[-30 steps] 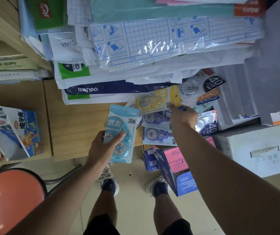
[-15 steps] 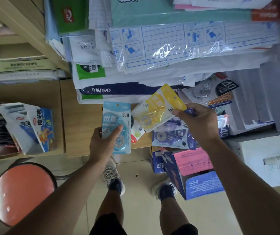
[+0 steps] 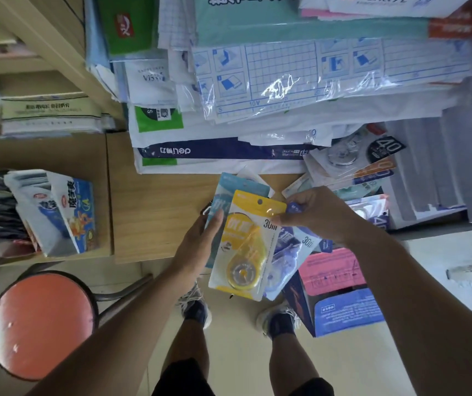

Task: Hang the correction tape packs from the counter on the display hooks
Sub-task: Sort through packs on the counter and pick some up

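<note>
Over at nine o'clock sits one orange stool (image 3: 39,324), one blue-and-white box (image 3: 70,212) leaning on the shelf above it. Moving in, the left hand (image 3: 200,241) comes up from seven o'clock, arm angled toward centre, fingers curled behind the teal pack (image 3: 223,190) and the thumb pressing across its front at the left edge. Dead centre, the yellow pack (image 3: 245,252) lies over the teal one, upright and slightly tilted, clear blister with a round yellow dispenser, "30m" printed near the top, hang hole showing. At its two o'clock the right hand (image 3: 315,215) reaches in from five o'clock, thumb and forefinger pinching the yellow pack's top right corner. A purple pack (image 3: 292,252) peeks out behind at four o'clock. That's three packs in hand, above the wooden counter (image 3: 160,212) edge; more packs (image 3: 355,158) lie heaped at two o'clock
</note>
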Motion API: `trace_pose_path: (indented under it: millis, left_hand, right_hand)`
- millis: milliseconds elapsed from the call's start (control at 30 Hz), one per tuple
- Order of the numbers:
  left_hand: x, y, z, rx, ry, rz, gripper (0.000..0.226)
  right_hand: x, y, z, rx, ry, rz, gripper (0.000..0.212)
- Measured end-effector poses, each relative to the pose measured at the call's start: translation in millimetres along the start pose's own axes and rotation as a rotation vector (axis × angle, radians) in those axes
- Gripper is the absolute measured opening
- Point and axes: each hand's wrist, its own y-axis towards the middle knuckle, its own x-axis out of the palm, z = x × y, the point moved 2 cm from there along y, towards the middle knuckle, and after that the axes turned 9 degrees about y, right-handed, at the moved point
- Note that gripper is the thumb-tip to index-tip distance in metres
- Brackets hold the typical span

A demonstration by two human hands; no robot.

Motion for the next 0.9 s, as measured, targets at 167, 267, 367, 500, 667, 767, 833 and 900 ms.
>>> trace_pose_path:
  millis: [167,267,367,500,667,767,833,900]
  left_hand:
    - [3,-1,0,0.095,-0.062,-0.174,0.075]
    - [5,0,-1,0.109,-0.076,-0.194,0.060]
    - [5,-1,-2,0.094,-0.111,-0.131,0.064]
    - [-3,2,-2,0.069,-0.137,-0.011,0.040]
    - [-2,5,3,0.029,-0.126,-0.133,0.051]
    - [8,3,4,0.039,-0.145,-0.234,0.045]
    - [11,3,3,0.011,-0.218,-0.273,0.036]
    - [14,1,4,0.003,-0.263,-0.272,0.029]
  right_hand:
    - [5,-1,4,0.046,0.087,0.071,0.030]
    - [5,-3,2,0.063,0.098,0.057,0.035]
    - [1,-5,0,0.078,0.042,0.047,0.023]
    - [-17,-20,-17,0.103,-0.031,-0.043,0.014]
    - [2,-17,-42,-0.056,-0.003,-0.012,0.028]
    - [18,-6,-46,-0.110,-0.147,0.065,0.040]
    - [23,-4,-47,-0.151,-0.346,0.106,0.047]
    - [27,-5,-43,-0.133,-0.464,0.197,0.056]
